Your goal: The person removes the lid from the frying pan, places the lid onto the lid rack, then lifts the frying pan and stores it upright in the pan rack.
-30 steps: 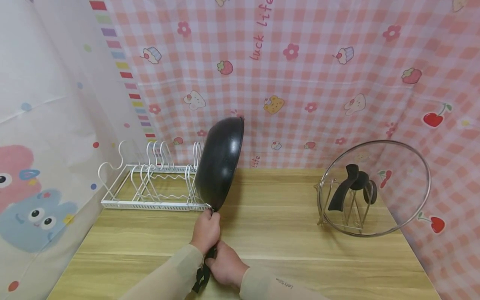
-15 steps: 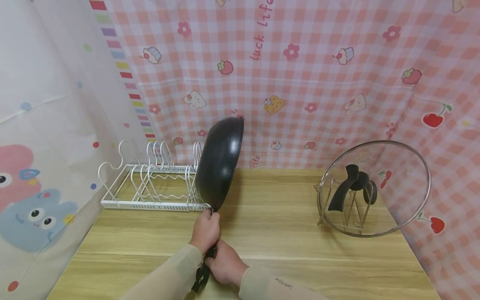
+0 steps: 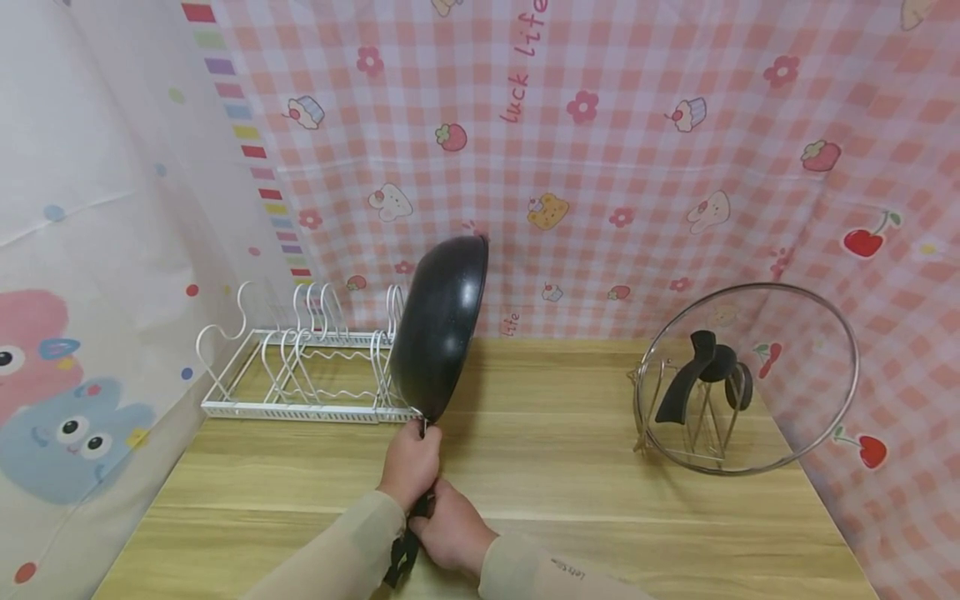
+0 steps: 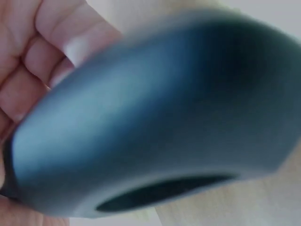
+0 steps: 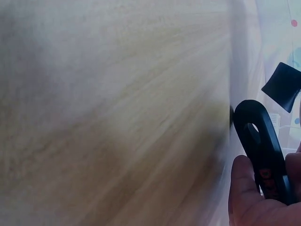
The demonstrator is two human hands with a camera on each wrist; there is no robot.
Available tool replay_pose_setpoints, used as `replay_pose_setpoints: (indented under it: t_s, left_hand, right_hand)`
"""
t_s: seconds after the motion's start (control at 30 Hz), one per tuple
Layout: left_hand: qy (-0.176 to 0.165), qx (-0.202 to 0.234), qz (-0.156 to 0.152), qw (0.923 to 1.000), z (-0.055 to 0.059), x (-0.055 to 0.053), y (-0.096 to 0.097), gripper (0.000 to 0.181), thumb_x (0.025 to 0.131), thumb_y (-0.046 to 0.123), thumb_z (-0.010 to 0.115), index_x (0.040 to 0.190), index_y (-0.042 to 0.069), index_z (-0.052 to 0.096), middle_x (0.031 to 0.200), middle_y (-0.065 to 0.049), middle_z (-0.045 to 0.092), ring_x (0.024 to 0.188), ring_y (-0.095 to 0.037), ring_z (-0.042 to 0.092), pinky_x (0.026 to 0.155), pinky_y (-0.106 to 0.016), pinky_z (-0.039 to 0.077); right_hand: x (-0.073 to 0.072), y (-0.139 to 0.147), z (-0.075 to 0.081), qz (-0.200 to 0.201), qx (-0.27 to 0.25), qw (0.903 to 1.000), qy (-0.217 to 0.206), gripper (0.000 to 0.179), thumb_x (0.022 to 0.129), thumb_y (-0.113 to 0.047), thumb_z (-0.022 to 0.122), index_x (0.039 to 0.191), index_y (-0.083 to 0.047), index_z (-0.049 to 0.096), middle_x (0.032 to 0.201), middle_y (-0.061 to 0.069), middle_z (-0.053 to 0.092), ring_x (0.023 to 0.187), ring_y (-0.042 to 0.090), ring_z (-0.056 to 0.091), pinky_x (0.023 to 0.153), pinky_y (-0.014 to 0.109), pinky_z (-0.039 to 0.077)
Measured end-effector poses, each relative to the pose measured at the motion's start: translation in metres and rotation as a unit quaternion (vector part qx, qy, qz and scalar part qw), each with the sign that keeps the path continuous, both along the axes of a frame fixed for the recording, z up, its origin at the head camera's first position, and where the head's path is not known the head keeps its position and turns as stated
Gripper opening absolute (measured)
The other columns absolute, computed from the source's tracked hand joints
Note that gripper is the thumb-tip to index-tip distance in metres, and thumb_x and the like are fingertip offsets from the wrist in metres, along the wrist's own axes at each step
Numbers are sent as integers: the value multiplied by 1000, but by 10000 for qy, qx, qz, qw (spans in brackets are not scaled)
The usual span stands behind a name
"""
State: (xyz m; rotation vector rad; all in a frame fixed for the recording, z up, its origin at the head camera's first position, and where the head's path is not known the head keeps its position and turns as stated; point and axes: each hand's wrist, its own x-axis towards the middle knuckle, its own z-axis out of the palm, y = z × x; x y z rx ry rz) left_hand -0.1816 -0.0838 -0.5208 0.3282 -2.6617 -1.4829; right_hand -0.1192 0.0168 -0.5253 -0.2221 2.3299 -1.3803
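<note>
A black wok (image 3: pixel 438 325) stands tipped on its side at the right end of a white wire rack (image 3: pixel 292 411), its dark outside facing left. My left hand (image 3: pixel 411 464) grips the wok's handle close to the pan. Just below it, my right hand (image 3: pixel 453 527) holds the same handle lower down. In the left wrist view the black handle (image 4: pixel 141 113) fills the picture, with curled fingers beside it. The right wrist view shows the handle's end (image 5: pixel 256 136) with its hanging hole, between thumb and fingers. Whether the wok rests on the rack's wires is hidden.
At the right, a glass lid (image 3: pixel 857 367) with a metal rim and black knob leans upright in a small wire stand (image 3: pixel 705 454). A wooden tabletop (image 3: pixel 570 492) lies beneath everything. Pink checked cloth (image 3: pixel 585 167) hangs behind, with white cloth (image 3: pixel 97 225) at the left.
</note>
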Motion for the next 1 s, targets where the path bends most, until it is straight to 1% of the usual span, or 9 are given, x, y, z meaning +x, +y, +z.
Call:
replay_pose_setpoints:
  t_s: [0.17,0.27,0.33,0.43,0.53,0.67,0.77,0.9,1.0]
  left_hand:
    - [-40,-23,-6,10000,2,1,0,19,98,22,55,89,7,63,71,-4,51,71,-24,52,69,-35,44]
    - [-82,-14,-31,10000,2,2,-1,19,98,23,56,94,7,65,74,-5,55,72,-24,54,71,-36,46]
    - [-88,-26,-52,9999,2,3,-2,19,97,23,57,96,7,66,79,-7,61,75,-24,56,74,-37,48]
    - [-93,-55,-92,9999,2,4,-3,18,96,23,58,100,7,66,89,-9,68,82,-25,61,80,-40,51]
    - [-122,-210,-167,9996,4,6,-4,20,96,26,60,104,8,65,100,-10,71,90,-26,63,86,-43,52]
    - [-218,-539,-263,9980,8,9,-7,29,97,30,61,114,7,63,107,-12,72,93,-28,65,85,-45,53]
    - [-159,-681,-248,9972,10,11,-9,34,95,28,63,120,5,62,112,-14,71,97,-30,67,87,-48,54]
    - [63,-589,-147,9981,11,15,-10,40,94,25,65,125,1,59,120,-19,67,109,-35,67,97,-52,53]
    - [253,-546,-53,9982,12,19,-10,47,94,23,66,133,-2,54,128,-22,61,117,-38,63,103,-54,50]
  right_hand:
    - [0,5,2,-53,160,9996,213,34,95,-15,70,124,-1,59,110,8,70,105,24,65,97,48,53]
    - [-2,8,5,-113,189,9994,265,33,96,-16,69,125,-3,60,108,6,71,103,23,66,95,46,54]
    - [-3,11,7,-171,132,9995,219,34,97,-16,68,128,-3,60,108,4,72,103,21,66,96,46,54]
    - [-6,15,10,-252,79,9994,224,37,98,-15,67,131,-1,58,105,3,70,99,19,64,94,46,54]
    - [-8,21,12,-362,41,9991,236,41,99,-14,67,135,2,57,104,3,68,96,19,62,92,46,54]
    - [-12,29,12,-434,56,9987,271,45,101,-15,66,141,3,54,113,7,68,103,22,65,96,50,54]
    - [-15,35,12,-475,115,9983,333,45,101,-16,65,140,3,54,118,10,69,109,26,67,101,54,54]
    - [-18,43,12,-570,237,9969,479,44,101,-16,66,139,3,55,119,11,68,109,26,68,101,53,54]
    - [-21,49,12,-605,305,9962,543,45,101,-15,65,141,4,54,121,12,67,111,26,68,100,51,55]
